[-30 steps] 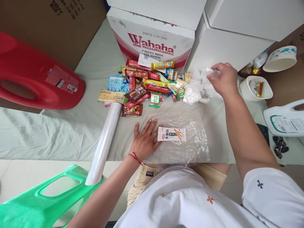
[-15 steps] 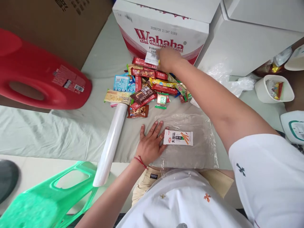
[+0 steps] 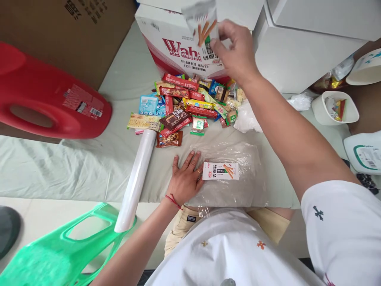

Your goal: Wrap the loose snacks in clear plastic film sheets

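My left hand (image 3: 184, 178) lies flat, fingers spread, on the left edge of a clear plastic sheet (image 3: 235, 190) spread on the pale cloth. A white snack packet (image 3: 220, 171) with orange sticks printed on it lies on that sheet, touching my fingertips. My right hand (image 3: 235, 49) is raised above the snack pile (image 3: 190, 107), pinching a second white snack packet (image 3: 202, 20) of the same kind, blurred, in front of the Wahaha box (image 3: 178, 47).
A white roll of film (image 3: 135, 182) lies left of my left hand. A red jug (image 3: 50, 99) and a green plastic stool (image 3: 59, 246) are at left. White boxes (image 3: 297, 55), crumpled plastic (image 3: 247, 119), a white cup (image 3: 333, 109) with wrappers and a white jug (image 3: 363, 153) stand at right.
My right hand went from the crumpled plastic at right over to the snack pile, took a white packet from its far edge and lifted it. The left hand stayed put.
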A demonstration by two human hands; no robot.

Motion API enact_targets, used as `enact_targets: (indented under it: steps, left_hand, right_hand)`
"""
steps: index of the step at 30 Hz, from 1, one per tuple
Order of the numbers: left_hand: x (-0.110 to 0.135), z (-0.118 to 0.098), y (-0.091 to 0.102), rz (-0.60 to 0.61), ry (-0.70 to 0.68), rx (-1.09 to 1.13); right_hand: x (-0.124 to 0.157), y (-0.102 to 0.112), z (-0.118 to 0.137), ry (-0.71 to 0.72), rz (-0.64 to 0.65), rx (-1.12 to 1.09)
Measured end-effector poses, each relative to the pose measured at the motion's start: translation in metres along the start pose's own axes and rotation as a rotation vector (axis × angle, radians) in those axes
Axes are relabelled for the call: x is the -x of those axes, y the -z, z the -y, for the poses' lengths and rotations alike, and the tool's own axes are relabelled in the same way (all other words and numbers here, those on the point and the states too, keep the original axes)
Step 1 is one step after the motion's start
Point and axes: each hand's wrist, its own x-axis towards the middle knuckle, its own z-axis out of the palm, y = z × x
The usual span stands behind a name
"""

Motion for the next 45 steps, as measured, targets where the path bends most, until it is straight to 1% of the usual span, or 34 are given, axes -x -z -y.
enact_targets:
  steps: [1,2,3,4,6,8,9,10,12,13,15,18,22,26,29,32,34,39,45]
  left_hand:
    - [0.000,0.000,0.000,-0.004,-0.007,-0.004]
    - [0.000,-0.001,0.000,-0.007,-0.014,-0.007]
    - [0.000,-0.001,0.000,-0.010,-0.020,-0.009]
    - [0.000,-0.001,0.000,-0.013,-0.021,-0.010]
    - [0.000,-0.002,-0.001,-0.018,-0.017,-0.010]
    - [0.000,-0.002,-0.003,-0.023,-0.007,-0.016]
    - [0.000,-0.003,-0.003,-0.024,-0.004,-0.023]
    - [-0.001,-0.003,-0.004,-0.025,-0.003,-0.031]
    - [-0.001,-0.002,-0.005,-0.027,-0.005,-0.042]
    - [-0.001,-0.002,-0.005,-0.026,-0.007,-0.045]
    - [-0.002,-0.002,-0.006,-0.019,-0.009,-0.047]
    - [-0.002,-0.002,-0.006,-0.005,-0.015,-0.056]
    - [-0.002,0.000,-0.008,-0.006,-0.018,-0.068]
    - [-0.002,0.001,-0.010,-0.011,-0.020,-0.080]
    - [-0.002,0.001,-0.010,-0.006,-0.019,-0.087]
    - [-0.002,0.001,-0.010,-0.003,-0.022,-0.087]
    - [-0.002,0.001,-0.010,-0.001,-0.023,-0.083]
    - [-0.003,-0.002,-0.009,-0.003,0.002,-0.075]
    - [-0.004,-0.004,-0.009,-0.024,0.016,-0.049]
  right_hand:
    - [0.011,0.008,-0.002,0.081,-0.076,-0.079]
    - [0.025,0.014,-0.005,0.163,-0.122,-0.177]
    - [0.041,0.018,-0.009,0.223,-0.114,-0.277]
    - [0.060,0.020,-0.015,0.244,-0.034,-0.357]
    - [0.102,0.018,-0.030,0.243,0.218,-0.446]
    - [0.145,0.008,-0.045,0.254,0.469,-0.421]
    - [0.165,0.000,-0.052,0.267,0.561,-0.405]
    - [0.183,-0.008,-0.058,0.289,0.624,-0.391]
    - [0.211,-0.027,-0.065,0.362,0.706,-0.313]
    - [0.222,-0.035,-0.068,0.400,0.722,-0.237]
    - [0.236,-0.049,-0.069,0.436,0.703,-0.032]
    - [0.251,-0.061,-0.066,0.410,0.617,0.210]
    - [0.266,-0.069,-0.057,0.390,0.572,0.329]
    - [0.274,-0.073,-0.054,0.419,0.555,0.345]
    - [0.277,-0.075,-0.055,0.441,0.542,0.305]
    - [0.279,-0.075,-0.057,0.401,0.541,0.261]
    - [0.280,-0.075,-0.056,0.377,0.542,0.294]
    - [0.278,-0.069,-0.054,0.358,0.575,0.370]
    - [0.279,-0.063,-0.063,0.390,0.606,0.380]
